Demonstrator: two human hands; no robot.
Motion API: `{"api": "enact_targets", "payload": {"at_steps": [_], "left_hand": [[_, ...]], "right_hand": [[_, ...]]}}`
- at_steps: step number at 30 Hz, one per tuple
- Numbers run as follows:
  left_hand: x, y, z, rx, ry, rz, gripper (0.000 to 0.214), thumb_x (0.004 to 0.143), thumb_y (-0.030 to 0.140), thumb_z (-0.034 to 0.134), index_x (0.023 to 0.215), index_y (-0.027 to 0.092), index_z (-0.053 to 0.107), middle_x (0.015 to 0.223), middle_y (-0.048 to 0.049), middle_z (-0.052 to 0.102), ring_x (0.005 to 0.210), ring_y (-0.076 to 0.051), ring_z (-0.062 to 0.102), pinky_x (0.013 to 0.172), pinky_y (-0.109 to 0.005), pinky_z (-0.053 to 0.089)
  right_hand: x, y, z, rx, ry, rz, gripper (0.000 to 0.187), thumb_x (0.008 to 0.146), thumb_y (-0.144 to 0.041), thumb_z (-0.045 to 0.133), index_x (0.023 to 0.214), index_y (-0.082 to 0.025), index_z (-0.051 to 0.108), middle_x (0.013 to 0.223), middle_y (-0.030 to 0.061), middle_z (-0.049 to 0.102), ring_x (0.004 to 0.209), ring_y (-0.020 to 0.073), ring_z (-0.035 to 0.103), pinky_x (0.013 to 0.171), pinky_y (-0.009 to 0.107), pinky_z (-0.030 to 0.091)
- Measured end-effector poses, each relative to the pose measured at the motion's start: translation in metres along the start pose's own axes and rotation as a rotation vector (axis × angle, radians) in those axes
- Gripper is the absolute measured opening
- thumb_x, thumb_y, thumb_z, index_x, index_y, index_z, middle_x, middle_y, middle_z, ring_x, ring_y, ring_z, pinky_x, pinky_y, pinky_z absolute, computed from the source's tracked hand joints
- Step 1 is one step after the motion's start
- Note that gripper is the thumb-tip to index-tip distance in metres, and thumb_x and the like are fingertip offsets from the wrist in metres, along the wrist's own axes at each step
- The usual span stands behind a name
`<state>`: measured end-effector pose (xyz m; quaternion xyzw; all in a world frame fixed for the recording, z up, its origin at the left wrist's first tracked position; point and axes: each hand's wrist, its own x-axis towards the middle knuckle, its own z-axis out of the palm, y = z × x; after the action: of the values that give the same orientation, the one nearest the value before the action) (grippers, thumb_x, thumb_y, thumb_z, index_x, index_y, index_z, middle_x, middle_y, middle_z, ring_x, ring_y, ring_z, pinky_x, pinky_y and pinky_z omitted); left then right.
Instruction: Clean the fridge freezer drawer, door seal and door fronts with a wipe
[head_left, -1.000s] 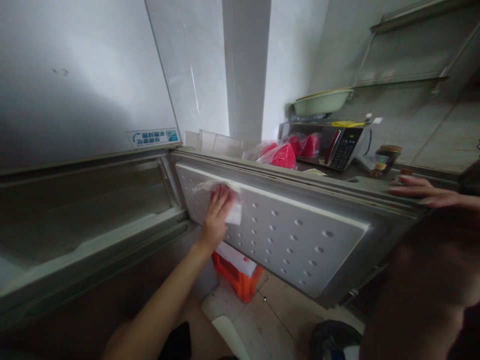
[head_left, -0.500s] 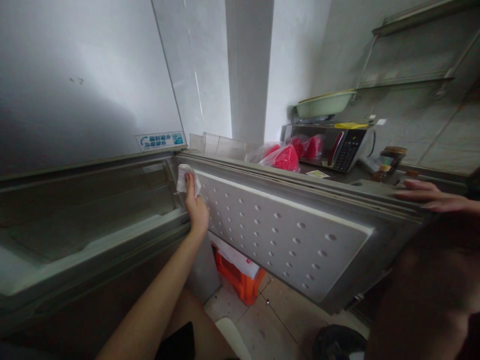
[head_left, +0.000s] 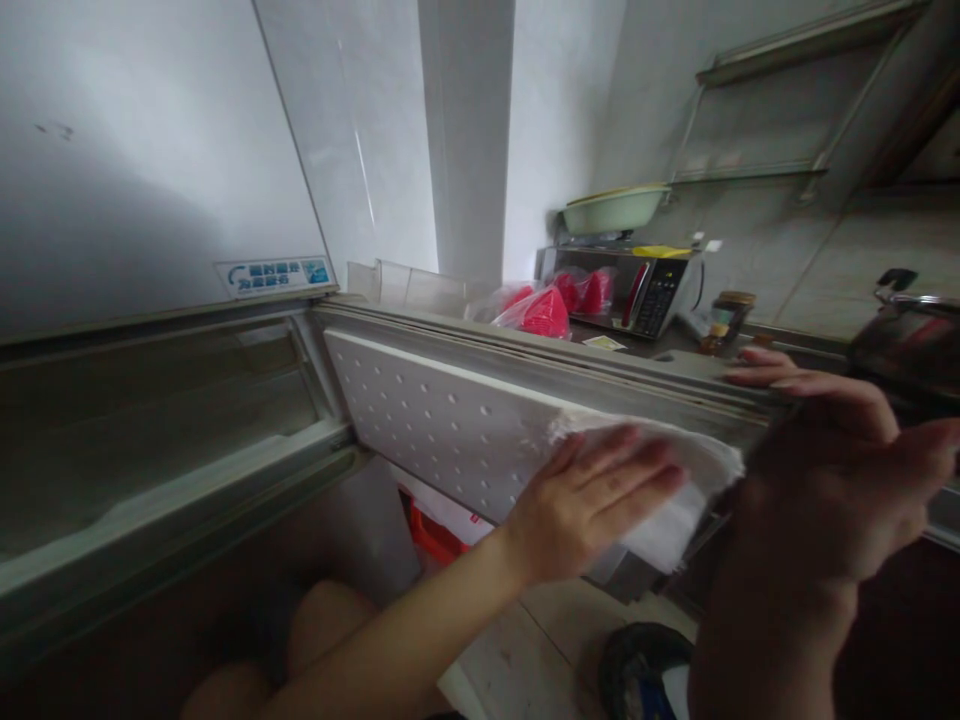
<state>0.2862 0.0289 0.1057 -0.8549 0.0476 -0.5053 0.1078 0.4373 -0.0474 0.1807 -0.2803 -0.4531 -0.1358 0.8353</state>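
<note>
Press evenly with left fingers (head_left: 622, 485), spread flat over the white cloth (head_left: 705, 470) at the door panel's (head_left: 420, 405) right end, bracing the top edge (head_left: 585, 362) with right fingers (head_left: 832, 388), kinda too blurry to tell how curled.

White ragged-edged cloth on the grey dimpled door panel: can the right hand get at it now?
Probably yes: the right hand rests on the top edge of the open grey door, near one end of the white cloth, nothing visible blocking. The left hand covers part of it, though.
</note>
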Motion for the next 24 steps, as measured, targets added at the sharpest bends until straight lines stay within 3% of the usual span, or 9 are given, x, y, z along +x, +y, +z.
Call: {"api": "enact_targets", "payload": {"at_steps": [3,6,10,13,19,24], "left_hand": [[0.014,0.007,-0.004,0.031,-0.086,0.137,0.041,0.099,0.018,0.032,0.136,0.018,0.05,0.146,0.0034,0.05,0.142,-0.012,0.031,0.117,-0.03,0.032],[0.012,-0.003,-0.007,0.036,-0.083,0.206,0.039,0.098,0.018,0.035,0.134,0.018,0.053,0.143,0.0037,0.053,0.138,-0.009,0.04,0.115,-0.026,0.034],[-0.012,-0.035,-0.014,0.061,-0.043,0.222,0.038,0.097,0.018,0.042,0.133,0.021,0.054,0.141,0.0037,0.055,0.144,-0.012,0.029,0.121,-0.035,0.025],[-0.042,-0.067,-0.022,0.075,-0.062,0.18,0.041,0.097,0.015,0.038,0.135,0.022,0.052,0.138,0.0009,0.059,0.146,-0.012,0.022,0.122,-0.038,0.019],[-0.105,-0.129,-0.039,0.105,0.058,-0.086,0.059,0.092,0.001,0.034,0.145,0.025,0.039,0.143,-0.0048,0.053,0.145,-0.02,0.025,0.119,-0.048,0.026],[-0.133,-0.168,-0.054,0.023,0.28,-0.621,0.076,0.077,-0.006,0.034,0.146,0.026,0.039,0.156,0.0014,0.032,0.145,-0.015,0.024,0.122,-0.038,0.018]], "right_hand": [[-0.001,-0.002,-0.004,-0.053,-0.003,0.061,0.064,0.095,-0.062,0.025,0.067,-0.025,0.069,0.07,-0.0007,0.072,0.096,0.0223,0.066,0.107,0.048,0.032],[0.0,-0.001,-0.005,-0.03,-0.014,0.055,0.065,0.094,-0.064,0.024,0.066,-0.026,0.069,0.067,-0.0012,0.071,0.093,0.0229,0.066,0.107,0.05,0.032],[0.001,0.004,-0.003,0.016,-0.011,-0.014,0.07,0.095,-0.063,0.02,0.064,-0.026,0.07,0.063,-0.0008,0.068,0.085,0.0224,0.066,0.107,0.051,0.033],[0.002,0.007,-0.002,0.035,0.013,-0.024,0.074,0.098,-0.058,0.014,0.065,-0.024,0.07,0.064,0.0,0.068,0.084,0.0218,0.067,0.105,0.051,0.035],[0.002,0.011,-0.003,0.076,-0.002,-0.064,0.084,0.099,-0.048,-0.002,0.066,-0.024,0.072,0.064,0.0009,0.067,0.082,0.0201,0.067,0.105,0.048,0.035],[0.0,0.005,0.001,0.047,0.05,-0.025,0.08,0.099,-0.056,0.007,0.062,-0.024,0.071,0.06,0.0011,0.063,0.079,0.0205,0.067,0.106,0.048,0.035]]}}
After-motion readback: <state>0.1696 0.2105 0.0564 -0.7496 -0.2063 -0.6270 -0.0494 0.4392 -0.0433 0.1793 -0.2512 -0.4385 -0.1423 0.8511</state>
